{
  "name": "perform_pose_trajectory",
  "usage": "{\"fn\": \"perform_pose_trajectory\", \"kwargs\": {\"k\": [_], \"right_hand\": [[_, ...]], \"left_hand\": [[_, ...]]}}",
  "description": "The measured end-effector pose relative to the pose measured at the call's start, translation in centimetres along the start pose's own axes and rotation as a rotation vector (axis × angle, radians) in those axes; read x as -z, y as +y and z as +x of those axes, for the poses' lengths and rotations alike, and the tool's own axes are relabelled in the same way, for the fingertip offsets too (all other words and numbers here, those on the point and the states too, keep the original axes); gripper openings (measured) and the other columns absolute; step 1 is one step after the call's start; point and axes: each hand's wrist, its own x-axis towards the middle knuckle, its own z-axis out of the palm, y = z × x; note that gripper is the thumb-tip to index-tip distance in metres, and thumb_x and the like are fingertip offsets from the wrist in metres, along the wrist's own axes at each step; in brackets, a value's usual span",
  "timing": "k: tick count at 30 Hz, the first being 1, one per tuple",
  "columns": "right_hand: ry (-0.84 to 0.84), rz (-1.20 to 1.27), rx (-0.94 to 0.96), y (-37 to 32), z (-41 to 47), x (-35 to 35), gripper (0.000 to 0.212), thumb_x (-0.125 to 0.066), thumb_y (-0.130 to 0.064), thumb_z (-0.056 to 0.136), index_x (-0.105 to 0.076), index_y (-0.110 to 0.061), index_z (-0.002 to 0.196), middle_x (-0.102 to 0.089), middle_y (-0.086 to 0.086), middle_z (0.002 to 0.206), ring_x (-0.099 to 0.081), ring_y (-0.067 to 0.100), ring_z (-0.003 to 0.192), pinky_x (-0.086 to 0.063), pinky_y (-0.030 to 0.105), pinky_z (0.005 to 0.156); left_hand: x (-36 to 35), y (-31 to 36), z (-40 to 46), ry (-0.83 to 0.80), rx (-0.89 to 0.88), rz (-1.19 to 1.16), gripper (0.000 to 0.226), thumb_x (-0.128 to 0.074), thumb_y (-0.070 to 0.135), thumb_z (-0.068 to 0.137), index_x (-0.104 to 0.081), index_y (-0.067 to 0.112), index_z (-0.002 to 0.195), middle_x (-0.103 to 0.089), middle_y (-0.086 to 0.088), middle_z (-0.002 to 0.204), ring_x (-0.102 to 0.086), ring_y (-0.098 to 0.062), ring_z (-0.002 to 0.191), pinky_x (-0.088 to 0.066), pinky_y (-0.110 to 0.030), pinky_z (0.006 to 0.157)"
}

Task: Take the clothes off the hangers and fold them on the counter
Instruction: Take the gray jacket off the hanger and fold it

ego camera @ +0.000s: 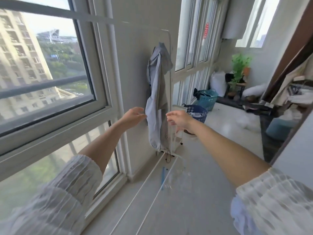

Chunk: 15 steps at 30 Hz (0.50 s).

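Grey jacket (157,99) hangs from white rack (169,82) on floor (194,192).

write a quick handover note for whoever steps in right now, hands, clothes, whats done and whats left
Left hand: open, fingertips at the left edge of the grey hooded jacket.
Right hand: open, just right of the jacket, holding nothing.
The jacket hangs on a hanger from the white rack, above the counter.
Done: no folded clothes in view.
Left: unhook the jacket, fold it on the counter.

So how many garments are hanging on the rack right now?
1: a grey hooded jacket hanging on the white rack by the wall, between the left hand and right hand. Anything behind it would be hidden.
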Motion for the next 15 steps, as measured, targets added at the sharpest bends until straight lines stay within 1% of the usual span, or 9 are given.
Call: {"fn": "perform_pose_trajectory", "kwargs": {"k": [1, 3, 5, 7, 9, 10, 12, 14, 15], "right_hand": [[0.016, 0.012, 0.022, -0.4, 2.2, 1.3, 0.031, -0.049, -0.017, 0.098, -0.055, -0.007, 0.126, -0.057, 0.005, 0.105, -0.055, 0.016, 0.091, -0.051, 0.03, 0.08], [0.052, 0.026, 0.055, -0.8, 5.5, 3.4, 0.029, -0.048, -0.02, 0.098, -0.056, -0.012, 0.124, -0.057, 0.003, 0.105, -0.054, 0.013, 0.087, -0.046, 0.024, 0.067], [0.087, 0.069, 0.078, -1.5, 10.3, 5.8, 0.026, -0.047, -0.021, 0.097, -0.057, -0.017, 0.121, -0.058, 0.001, 0.102, -0.054, 0.011, 0.084, -0.043, 0.025, 0.064], [0.118, 0.119, 0.112, -2.2, 14.3, 7.5, 0.026, -0.047, -0.02, 0.096, -0.058, -0.016, 0.119, -0.058, 0.001, 0.1, -0.053, 0.011, 0.08, -0.041, 0.026, 0.063], [0.126, 0.14, 0.156, -3.2, 18.5, 9.0, 0.026, -0.047, -0.019, 0.096, -0.059, -0.015, 0.119, -0.057, 0.0, 0.098, -0.052, 0.01, 0.078, -0.039, 0.026, 0.063], [0.106, 0.141, 0.175, -3.8, 21.3, 10.0, 0.025, -0.048, -0.021, 0.096, -0.058, -0.016, 0.118, -0.057, -0.001, 0.099, -0.052, 0.01, 0.08, -0.04, 0.026, 0.064], [0.027, 0.154, 0.215, -4.4, 26.3, 11.7, 0.023, -0.051, -0.027, 0.091, -0.057, -0.021, 0.112, -0.057, -0.001, 0.102, -0.052, 0.011, 0.083, -0.038, 0.026, 0.064], [-0.024, 0.155, 0.22, -4.6, 30.6, 12.6, 0.022, -0.055, -0.027, 0.088, -0.056, -0.022, 0.11, -0.057, 0.001, 0.103, -0.052, 0.014, 0.087, -0.037, 0.026, 0.066], [-0.014, 0.15, 0.244, -5.2, 33.4, 13.4, 0.024, -0.055, -0.024, 0.091, -0.056, -0.021, 0.115, -0.057, 0.001, 0.105, -0.052, 0.015, 0.091, -0.038, 0.026, 0.066]], "left_hand": [[0.1, 1.0, 2.2, 0.002, -0.003, 0.021, 0.048, -0.059, 0.025, 0.091, -0.047, 0.015, 0.136, -0.057, -0.013, 0.128, -0.056, -0.029, 0.116, -0.045, -0.038, 0.096], [0.3, 2.4, 5.2, 0.029, -0.022, 0.047, 0.047, -0.058, 0.025, 0.091, -0.047, 0.016, 0.136, -0.058, -0.012, 0.125, -0.058, -0.025, 0.107, -0.046, -0.033, 0.088], [0.1, 4.0, 9.5, 0.076, -0.046, 0.059, 0.045, -0.058, 0.024, 0.091, -0.047, 0.017, 0.134, -0.059, -0.01, 0.121, -0.057, -0.022, 0.097, -0.045, -0.029, 0.08], [0.0, 5.2, 12.8, 0.117, -0.081, 0.09, 0.045, -0.057, 0.026, 0.092, -0.047, 0.018, 0.135, -0.06, -0.007, 0.119, -0.057, -0.021, 0.099, -0.046, -0.029, 0.082], [0.1, 6.4, 16.8, 0.176, -0.098, 0.117, 0.041, -0.053, 0.03, 0.093, -0.048, 0.019, 0.133, -0.06, -0.006, 0.12, -0.058, -0.025, 0.105, -0.048, -0.033, 0.089], [0.1, 7.2, 19.6, 0.224, -0.108, 0.118, 0.035, -0.05, 0.032, 0.094, -0.052, 0.02, 0.127, -0.06, -0.008, 0.121, -0.058, -0.027, 0.106, -0.047, -0.036, 0.091], [-0.3, 8.9, 24.1, 0.308, -0.139, 0.102, 0.018, -0.042, 0.032, 0.096, -0.057, 0.024, 0.103, -0.06, -0.009, 0.116, -0.058, -0.028, 0.1, -0.046, -0.035, 0.088], [-0.6, 10.3, 27.1, 0.374, -0.128, 0.092, 0.019, -0.038, 0.029, 0.099, -0.051, 0.027, 0.084, -0.055, -0.005, 0.102, -0.053, -0.023, 0.093, -0.041, -0.032, 0.082], [-0.7, 11.4, 29.0, 0.433, -0.123, 0.097, 0.023, -0.039, 0.03, 0.099, -0.045, 0.028, 0.077, -0.052, -0.003, 0.098, -0.049, -0.021, 0.091, -0.039, -0.032, 0.081]]}}
